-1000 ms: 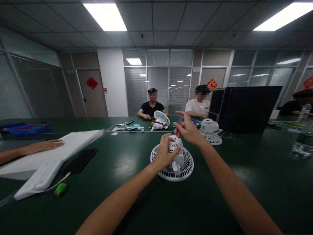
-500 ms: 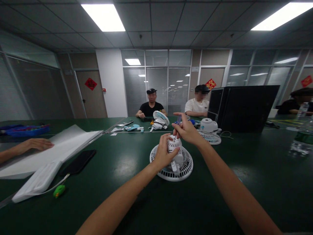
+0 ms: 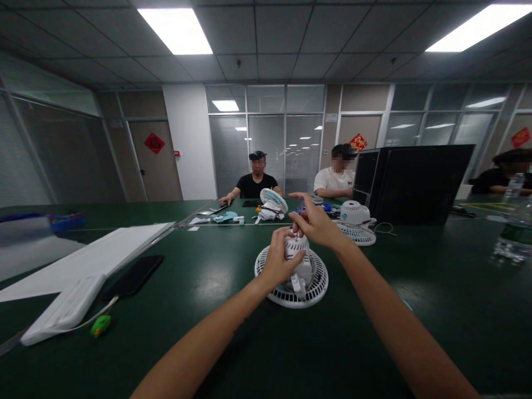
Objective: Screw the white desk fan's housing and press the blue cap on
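A white fan (image 3: 305, 271) lies face down on the green table, its round slatted grille (image 3: 321, 285) underneath and its motor housing on top. My left hand (image 3: 279, 257) is wrapped round the left side of that housing, thumb across its front. Above it, my right hand (image 3: 311, 221) grips the purplish clear handle of a screwdriver (image 3: 300, 205), index finger stretched over the handle's end. The screwdriver stands upright, and its shaft goes down to the top of the housing. My fingers partly hide the tip.
A second white fan (image 3: 355, 221) lies behind on the right, beside a black computer case (image 3: 419, 183). Another small fan (image 3: 272, 205) stands near two people across the table. To the left are white sheets (image 3: 120, 249), a black phone (image 3: 135, 275) and a white power strip (image 3: 66, 310). A bottle (image 3: 515, 238) is far right.
My right hand and the screwdriver have shifted slightly left; my left hand stays put. At left, another person's hand has left view and a sheet is lifted. The person opposite has reached out sideways.
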Motion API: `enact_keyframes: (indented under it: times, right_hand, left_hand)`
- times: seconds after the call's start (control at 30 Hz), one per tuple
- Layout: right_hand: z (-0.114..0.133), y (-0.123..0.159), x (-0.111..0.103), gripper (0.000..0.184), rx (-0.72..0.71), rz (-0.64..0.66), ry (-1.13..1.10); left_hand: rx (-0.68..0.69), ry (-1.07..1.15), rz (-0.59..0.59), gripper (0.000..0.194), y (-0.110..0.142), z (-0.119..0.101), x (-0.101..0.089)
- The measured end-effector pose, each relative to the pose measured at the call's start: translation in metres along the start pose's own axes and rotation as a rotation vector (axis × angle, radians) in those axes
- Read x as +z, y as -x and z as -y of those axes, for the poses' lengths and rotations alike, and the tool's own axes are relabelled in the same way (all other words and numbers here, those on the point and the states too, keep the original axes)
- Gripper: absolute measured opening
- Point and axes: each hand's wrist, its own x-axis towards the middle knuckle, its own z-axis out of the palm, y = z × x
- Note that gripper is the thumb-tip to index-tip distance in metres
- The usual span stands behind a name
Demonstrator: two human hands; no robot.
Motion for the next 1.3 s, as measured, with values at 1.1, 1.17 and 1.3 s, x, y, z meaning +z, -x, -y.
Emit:
enact_keyframes:
  times: [1.1, 1.17, 1.3]
  right_hand:
    - [0.003, 0.001, -0.001, 0.038, -0.035, -0.078, 0.095]
    - [0.0, 0.001, -0.001, 0.038, -0.024, -0.093, 0.015]
    - [-0.005, 0.0, 0.001, 0.038, -0.024, -0.056, -0.042]
  left_hand:
    - [0.045, -0.14, 0.025, 0.01, -0.01, -0.011, -0.005]
    - [0.042, -0.145, 0.018, 0.01, -0.009, -0.012, -0.005]
    - [0.037, -0.154, 0.008, 0.012, -0.009, -0.014, -0.005]
